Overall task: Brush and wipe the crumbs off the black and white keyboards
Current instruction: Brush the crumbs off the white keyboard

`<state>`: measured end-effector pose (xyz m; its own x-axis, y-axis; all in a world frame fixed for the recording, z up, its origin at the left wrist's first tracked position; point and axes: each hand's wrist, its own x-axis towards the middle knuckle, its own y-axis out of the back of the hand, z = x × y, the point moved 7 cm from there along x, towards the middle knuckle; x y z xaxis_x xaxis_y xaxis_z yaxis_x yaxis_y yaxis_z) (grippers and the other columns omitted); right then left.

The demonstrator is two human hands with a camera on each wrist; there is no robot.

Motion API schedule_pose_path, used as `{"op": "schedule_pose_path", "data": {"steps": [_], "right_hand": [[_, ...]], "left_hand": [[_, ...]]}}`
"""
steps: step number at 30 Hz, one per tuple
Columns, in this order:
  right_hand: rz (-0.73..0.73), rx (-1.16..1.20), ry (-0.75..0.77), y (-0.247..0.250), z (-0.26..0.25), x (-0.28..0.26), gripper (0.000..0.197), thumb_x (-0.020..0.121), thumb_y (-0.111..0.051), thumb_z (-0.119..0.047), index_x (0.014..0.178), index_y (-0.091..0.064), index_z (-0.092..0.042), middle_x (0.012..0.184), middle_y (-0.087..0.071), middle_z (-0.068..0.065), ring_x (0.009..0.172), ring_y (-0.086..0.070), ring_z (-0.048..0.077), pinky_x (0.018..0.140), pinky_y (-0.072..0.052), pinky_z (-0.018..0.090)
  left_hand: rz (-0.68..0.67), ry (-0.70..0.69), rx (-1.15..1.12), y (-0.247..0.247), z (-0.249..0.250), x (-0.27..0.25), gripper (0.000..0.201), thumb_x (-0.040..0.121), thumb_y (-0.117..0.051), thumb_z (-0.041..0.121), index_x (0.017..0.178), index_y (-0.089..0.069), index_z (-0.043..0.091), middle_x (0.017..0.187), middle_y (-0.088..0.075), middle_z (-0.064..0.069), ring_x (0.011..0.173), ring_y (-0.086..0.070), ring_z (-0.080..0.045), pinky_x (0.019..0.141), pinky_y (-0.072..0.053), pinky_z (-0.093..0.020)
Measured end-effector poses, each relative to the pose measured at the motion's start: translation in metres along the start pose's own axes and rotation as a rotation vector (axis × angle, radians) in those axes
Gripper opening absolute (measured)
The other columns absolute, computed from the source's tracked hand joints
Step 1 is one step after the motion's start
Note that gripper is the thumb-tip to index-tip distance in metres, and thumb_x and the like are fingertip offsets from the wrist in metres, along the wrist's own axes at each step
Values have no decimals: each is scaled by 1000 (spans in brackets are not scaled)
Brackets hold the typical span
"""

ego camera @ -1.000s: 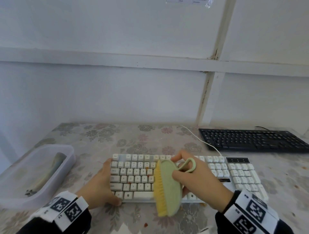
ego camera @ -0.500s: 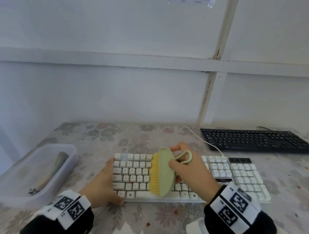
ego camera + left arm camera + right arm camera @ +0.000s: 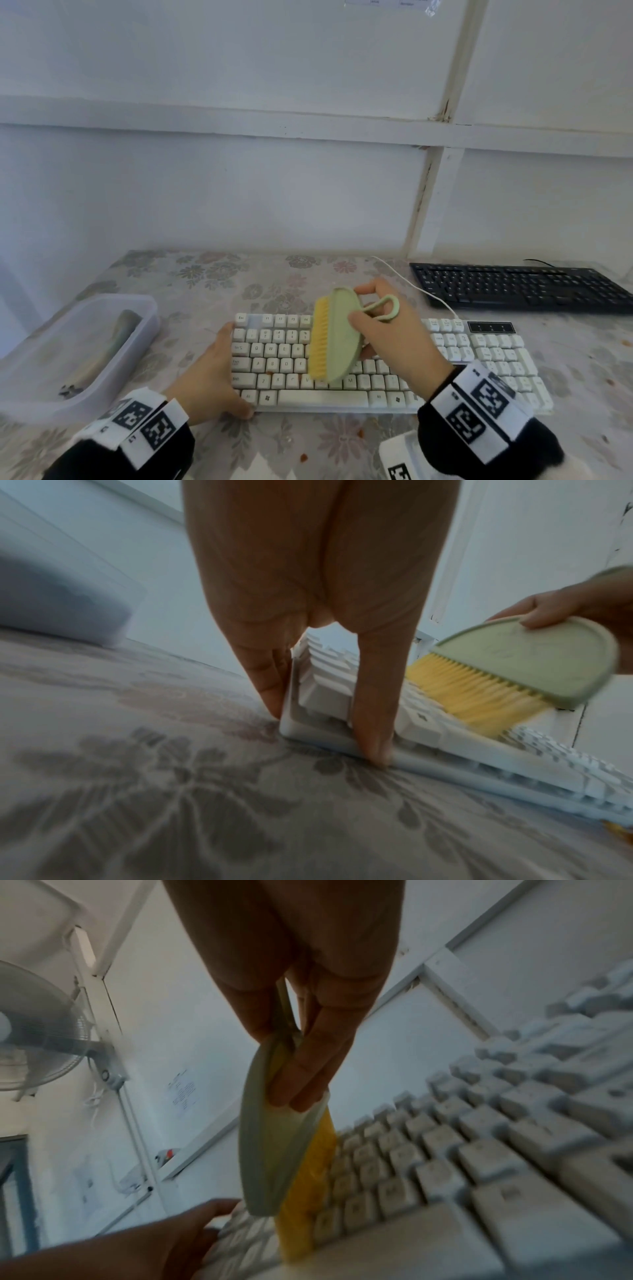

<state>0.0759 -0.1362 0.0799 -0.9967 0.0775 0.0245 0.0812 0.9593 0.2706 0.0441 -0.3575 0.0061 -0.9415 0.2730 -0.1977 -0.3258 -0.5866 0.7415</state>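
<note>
Two keyboards lie on the flowered table (image 3: 191, 281): the white keyboard (image 3: 322, 399) near the front edge, the black keyboard (image 3: 513, 286) behind it to the right. The left hand (image 3: 209, 377) braces the white one's left end, fingers straight against the side, thumb on the front rim. The right hand (image 3: 394, 337) pinches the green brush (image 3: 337, 339), yellow bristles on the middle keys, apparently touching. Orange crumbs (image 3: 269, 372) sit between keys; a hard flick could scatter them toward the plastic tub (image 3: 102, 308) at left. Open tabletop lies in front.
</note>
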Motion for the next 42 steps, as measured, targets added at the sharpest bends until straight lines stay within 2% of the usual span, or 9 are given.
{"op": "schedule_pose_path", "data": {"steps": [4,8,12,17,19,27,30,34,42], "right_hand": [[-111,-63,-38,-14,13,-17,15,89,-53,-4,98,-52,-16,89,-68,11,69,-69,14,52,-54,24],[-231,-135,-42,-20,11,-31,17,83,-56,-9,91,-54,-24,81,-64,16,65,-59,22,57,-51,36],[-133,-62,-5,-5,-11,-14,15,87,-56,-2,98,-55,-12,85,-66,8,62,-67,12,49,-52,24],[12,7,62,-6,-19,10,19,90,-55,-5,104,-53,-16,93,-69,7,75,-71,15,55,-59,33],[-19,-28,35,-13,-11,10,17,90,-55,-5,103,-51,-16,94,-68,7,79,-71,18,59,-60,38],[-244,-85,-80,-28,-1,-17,16,86,-55,-4,99,-53,-14,88,-63,13,69,-67,18,52,-55,27],[-173,-68,-50,-17,-12,-9,14,87,-55,-4,98,-54,-11,81,-64,4,59,-65,8,49,-52,24],[11,5,44,-9,-19,4,18,89,-55,-5,97,-53,-21,89,-68,5,73,-70,14,56,-59,33],[-189,-65,-53,-34,5,-22,18,85,-54,-3,97,-50,-16,85,-65,14,69,-68,18,53,-56,28]], "left_hand": [[-3,0,7,0,0,0,112,57,-84,14,137,-8,28,97,-39,25,83,-44,3,61,-38,-6],[-6,0,15,0,1,0,111,57,-84,14,137,-8,28,97,-38,25,82,-44,5,60,-39,-6],[-6,3,4,0,1,-1,112,58,-84,13,137,-7,29,97,-38,26,82,-44,5,60,-39,-6],[0,2,-1,0,0,0,112,57,-84,13,137,-8,29,98,-38,26,83,-45,5,61,-40,-7],[0,1,-3,0,0,0,111,56,-84,13,137,-8,29,99,-39,25,83,-46,5,61,-40,-7],[-3,-14,-6,-1,0,1,109,56,-84,12,133,-9,32,101,-41,25,85,-46,5,61,-41,-8],[0,-8,0,0,0,1,112,57,-84,13,137,-7,30,99,-38,27,88,-46,1,62,-39,-6],[5,-21,-8,0,0,0,110,56,-84,13,136,-10,30,101,-38,27,88,-46,2,63,-38,-5],[7,-41,-19,0,-1,2,107,55,-84,12,132,-12,32,104,-44,22,88,-46,8,61,-42,-6]]}}
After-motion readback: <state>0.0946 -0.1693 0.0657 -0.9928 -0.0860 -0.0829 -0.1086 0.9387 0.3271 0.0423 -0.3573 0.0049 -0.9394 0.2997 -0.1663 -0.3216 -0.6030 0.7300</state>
